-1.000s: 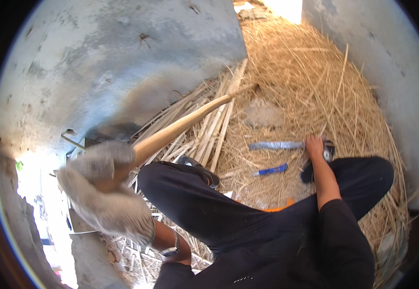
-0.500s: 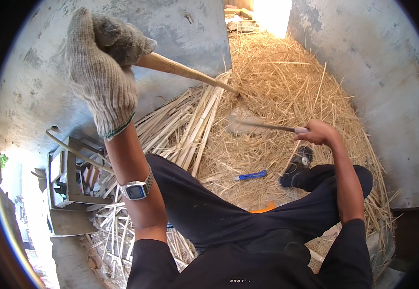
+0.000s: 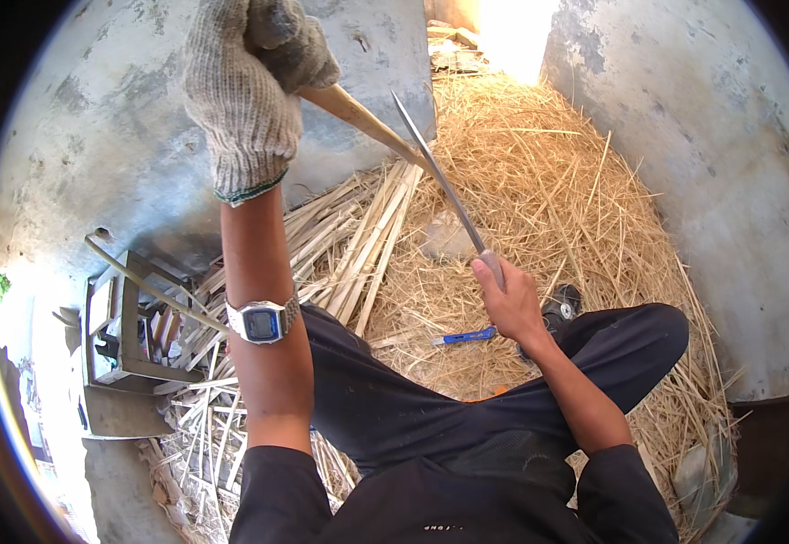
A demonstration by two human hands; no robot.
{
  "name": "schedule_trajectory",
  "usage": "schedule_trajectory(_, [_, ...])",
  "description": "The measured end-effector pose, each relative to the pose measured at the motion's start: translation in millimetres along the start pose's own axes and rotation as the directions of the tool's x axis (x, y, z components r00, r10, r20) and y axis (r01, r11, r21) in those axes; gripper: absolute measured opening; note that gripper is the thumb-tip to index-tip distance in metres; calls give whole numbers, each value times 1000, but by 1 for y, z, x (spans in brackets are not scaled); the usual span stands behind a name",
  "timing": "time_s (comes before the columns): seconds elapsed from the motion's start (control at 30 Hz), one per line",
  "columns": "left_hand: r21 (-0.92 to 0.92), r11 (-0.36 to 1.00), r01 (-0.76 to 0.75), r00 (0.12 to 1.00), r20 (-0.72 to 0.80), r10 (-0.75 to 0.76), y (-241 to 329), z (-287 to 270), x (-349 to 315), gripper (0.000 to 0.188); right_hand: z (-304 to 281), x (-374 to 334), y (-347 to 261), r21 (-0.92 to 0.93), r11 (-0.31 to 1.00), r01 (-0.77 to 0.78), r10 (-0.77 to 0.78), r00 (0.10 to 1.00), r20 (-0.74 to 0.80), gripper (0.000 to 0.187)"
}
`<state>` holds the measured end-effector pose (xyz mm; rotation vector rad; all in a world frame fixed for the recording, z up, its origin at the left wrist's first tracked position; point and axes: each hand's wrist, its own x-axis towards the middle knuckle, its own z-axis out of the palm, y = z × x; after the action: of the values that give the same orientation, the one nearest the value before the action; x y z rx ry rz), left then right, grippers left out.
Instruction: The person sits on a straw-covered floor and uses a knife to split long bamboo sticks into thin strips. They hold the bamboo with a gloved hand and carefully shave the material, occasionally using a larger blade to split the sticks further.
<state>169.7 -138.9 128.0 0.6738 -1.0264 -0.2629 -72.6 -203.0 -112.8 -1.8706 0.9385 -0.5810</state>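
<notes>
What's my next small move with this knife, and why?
I'd probably rest the knife lightly on the far part of the wooden stick, away from your gloved left grip. That grip holds the other end, your bare right grip holds the knife, and its blade crosses the stick in view, though I can't tell whether they touch.

Left hand (image 3: 248,86) cropped, orange object (image 3: 487,395) mostly hidden

The knife (image 3: 452,197) has risen near the stick (image 3: 362,119).
</notes>
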Motion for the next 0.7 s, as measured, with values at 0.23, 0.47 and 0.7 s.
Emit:
schedule_trajectory(0.23, [-2, 991, -134, 991, 11, 134, -6, 27, 15, 44, -11, -3, -16, 96, 985, 142, -140, 990, -18, 39])
schedule_trajectory(0.47, [-22, 999, -24, 1000, -5, 23, -15, 22, 16, 43, 10, 23, 11, -3, 998, -61, 61, 998, 33, 40])
schedule_trajectory(0.7, [160, 987, 12, 974, -224, 25, -7, 22, 1, 41, -5, 12, -26, 40, 969, 244, -238, 963, -127, 43])
